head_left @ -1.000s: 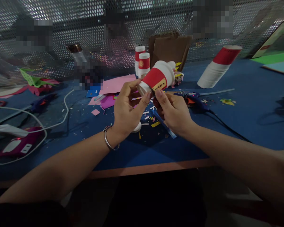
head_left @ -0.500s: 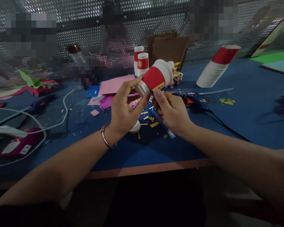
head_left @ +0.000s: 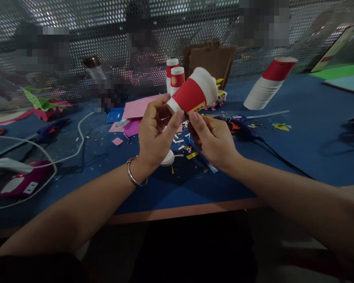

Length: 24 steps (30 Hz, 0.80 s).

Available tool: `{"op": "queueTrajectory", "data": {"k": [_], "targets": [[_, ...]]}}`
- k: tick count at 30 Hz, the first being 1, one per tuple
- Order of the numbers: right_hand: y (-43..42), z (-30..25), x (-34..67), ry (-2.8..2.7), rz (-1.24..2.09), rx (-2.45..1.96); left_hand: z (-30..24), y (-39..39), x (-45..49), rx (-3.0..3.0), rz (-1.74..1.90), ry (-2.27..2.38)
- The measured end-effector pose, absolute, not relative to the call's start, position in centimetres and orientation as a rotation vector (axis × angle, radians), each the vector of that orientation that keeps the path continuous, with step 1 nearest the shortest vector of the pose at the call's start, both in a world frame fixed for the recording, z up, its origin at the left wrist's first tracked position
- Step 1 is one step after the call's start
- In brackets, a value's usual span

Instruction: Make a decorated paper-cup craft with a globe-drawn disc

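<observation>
A red and white paper cup (head_left: 191,94) is tilted in the air above the table, its wide end up to the right. My left hand (head_left: 156,133), with a silver bangle at the wrist, is closed around the cup's narrow end, thumb below. Close against the cup's underside, my right hand (head_left: 215,137) is pinched shut. A small dark tip shows between its thumb and the cup; what it belongs to is hidden. Below that hand is a blue strip-like object (head_left: 208,161). A white round piece (head_left: 167,158) lies by my left wrist.
Paper scraps (head_left: 191,155) litter the blue table (head_left: 177,192). Stacked cups (head_left: 265,84) lean at right, near a corded glue gun (head_left: 242,127). More cups (head_left: 177,80) and brown cardboard (head_left: 211,61) stand behind. White cable (head_left: 83,131) and a purple power strip (head_left: 23,182) lie left.
The cup has turned slightly in my left hand, and its wide end is a little higher. My right hand stays pinched at its underside.
</observation>
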State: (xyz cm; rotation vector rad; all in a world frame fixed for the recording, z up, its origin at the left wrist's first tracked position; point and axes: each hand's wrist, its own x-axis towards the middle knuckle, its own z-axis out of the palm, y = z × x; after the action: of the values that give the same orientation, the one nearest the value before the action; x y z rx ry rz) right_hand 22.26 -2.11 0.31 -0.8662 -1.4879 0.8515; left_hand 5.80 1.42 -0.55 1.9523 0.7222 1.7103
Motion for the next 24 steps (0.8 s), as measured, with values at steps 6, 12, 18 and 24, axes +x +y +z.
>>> {"op": "queueTrajectory", "data": {"k": [6, 12, 18, 24], "targets": [[-1.9, -0.1, 22.4, -1.488, 0.878, -0.885, -0.7, 1.4, 5.7, 1.961, 1.71, 0.73], [-1.7, -0.3, 22.3, -1.476, 0.895, -0.864, -0.5, 0.7, 5.9, 1.97, 1.729, 0.71], [-1.4, -0.3, 22.4, -1.453, 0.876, -0.888, -1.1, 1.0, 6.0, 1.965, 1.706, 0.75], [-1.1, 0.4, 22.6, -1.359, 0.971, -0.878, -1.9, 3.6, 4.8, 1.918, 1.73, 0.868]]}}
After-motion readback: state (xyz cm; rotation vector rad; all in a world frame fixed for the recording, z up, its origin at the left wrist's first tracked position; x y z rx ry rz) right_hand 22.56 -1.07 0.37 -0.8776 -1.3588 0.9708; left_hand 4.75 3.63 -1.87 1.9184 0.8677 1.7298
